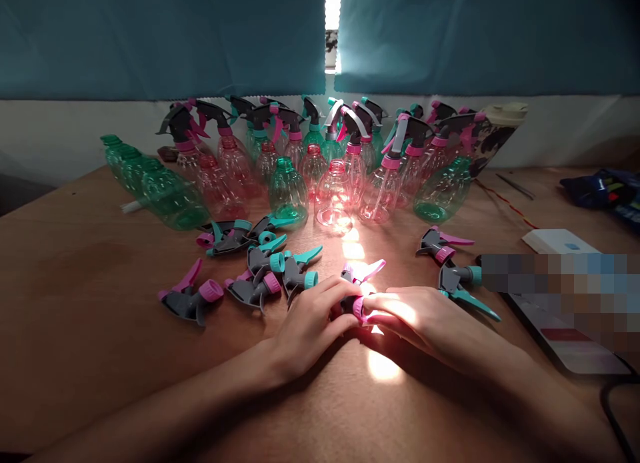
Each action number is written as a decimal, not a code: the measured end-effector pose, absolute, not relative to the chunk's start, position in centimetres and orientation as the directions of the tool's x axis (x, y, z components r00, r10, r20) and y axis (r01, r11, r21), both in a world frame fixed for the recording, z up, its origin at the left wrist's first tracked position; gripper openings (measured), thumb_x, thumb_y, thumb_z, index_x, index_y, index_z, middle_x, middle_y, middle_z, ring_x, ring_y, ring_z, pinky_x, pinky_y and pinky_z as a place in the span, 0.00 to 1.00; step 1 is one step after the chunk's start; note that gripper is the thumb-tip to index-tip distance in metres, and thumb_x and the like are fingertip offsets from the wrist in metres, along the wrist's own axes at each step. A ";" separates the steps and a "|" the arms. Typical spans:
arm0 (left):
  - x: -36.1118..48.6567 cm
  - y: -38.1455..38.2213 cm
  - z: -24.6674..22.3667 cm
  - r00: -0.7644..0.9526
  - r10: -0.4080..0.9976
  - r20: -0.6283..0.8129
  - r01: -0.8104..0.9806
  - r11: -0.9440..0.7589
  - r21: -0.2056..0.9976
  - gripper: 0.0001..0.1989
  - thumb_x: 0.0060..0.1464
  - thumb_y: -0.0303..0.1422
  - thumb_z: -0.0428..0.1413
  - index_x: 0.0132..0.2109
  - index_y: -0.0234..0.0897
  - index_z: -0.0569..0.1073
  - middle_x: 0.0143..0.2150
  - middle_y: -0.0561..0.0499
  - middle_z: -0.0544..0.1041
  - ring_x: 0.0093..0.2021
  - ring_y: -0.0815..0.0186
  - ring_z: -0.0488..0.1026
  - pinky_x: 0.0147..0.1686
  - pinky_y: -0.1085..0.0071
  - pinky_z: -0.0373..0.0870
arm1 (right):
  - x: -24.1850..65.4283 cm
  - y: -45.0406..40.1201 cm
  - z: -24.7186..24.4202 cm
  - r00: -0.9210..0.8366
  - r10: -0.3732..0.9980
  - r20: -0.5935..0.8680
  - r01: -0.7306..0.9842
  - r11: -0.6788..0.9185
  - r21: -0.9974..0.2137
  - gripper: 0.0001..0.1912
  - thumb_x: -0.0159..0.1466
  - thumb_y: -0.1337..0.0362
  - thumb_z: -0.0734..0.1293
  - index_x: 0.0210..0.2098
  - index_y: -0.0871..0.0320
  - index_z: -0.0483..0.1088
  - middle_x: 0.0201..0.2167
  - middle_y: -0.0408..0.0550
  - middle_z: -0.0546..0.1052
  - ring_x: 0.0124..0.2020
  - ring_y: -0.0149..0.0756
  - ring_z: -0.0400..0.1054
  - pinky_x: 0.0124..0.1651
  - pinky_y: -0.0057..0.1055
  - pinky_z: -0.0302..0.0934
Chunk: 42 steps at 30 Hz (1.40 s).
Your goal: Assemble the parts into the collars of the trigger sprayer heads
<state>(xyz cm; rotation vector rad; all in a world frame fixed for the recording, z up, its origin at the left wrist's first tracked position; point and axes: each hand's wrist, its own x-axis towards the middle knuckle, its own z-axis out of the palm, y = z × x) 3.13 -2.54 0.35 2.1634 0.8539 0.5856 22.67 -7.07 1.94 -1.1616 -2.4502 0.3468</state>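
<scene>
Near the middle of the table, my left hand point(313, 319) is closed round the grey body of a spray head with a pink collar point(359, 309). My right hand point(425, 316) has its fingers pressed together on that pink collar from the other side. The pink trigger points up and to the right, above my fingers. Left of my hands lie several loose spray heads, among them a pink-collared one point(187, 301) and a teal-collared one point(299, 271). On the right are a pink-collared spray head point(440, 244) and a teal-collared one point(460, 283).
Several clear pink and green bottles stand behind, some with spray heads on, such as a green bottle point(289, 199) and a pink one point(334, 196). Green bottles point(170, 193) lean at left. A white box point(560, 241), a cable and a patterned cup point(495, 139) are at right.
</scene>
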 end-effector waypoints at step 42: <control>3.4 -2.6 0.2 0.616 0.773 0.150 0.408 -0.477 0.779 0.12 0.56 0.26 0.55 0.48 0.39 0.71 0.41 0.52 0.72 0.32 0.68 0.67 0.36 0.72 0.65 | 19.9 -8.5 -2.5 -0.067 0.928 0.366 0.511 0.347 -0.786 0.06 0.67 0.67 0.59 0.40 0.53 0.66 0.35 0.47 0.75 0.33 0.37 0.73 0.31 0.32 0.70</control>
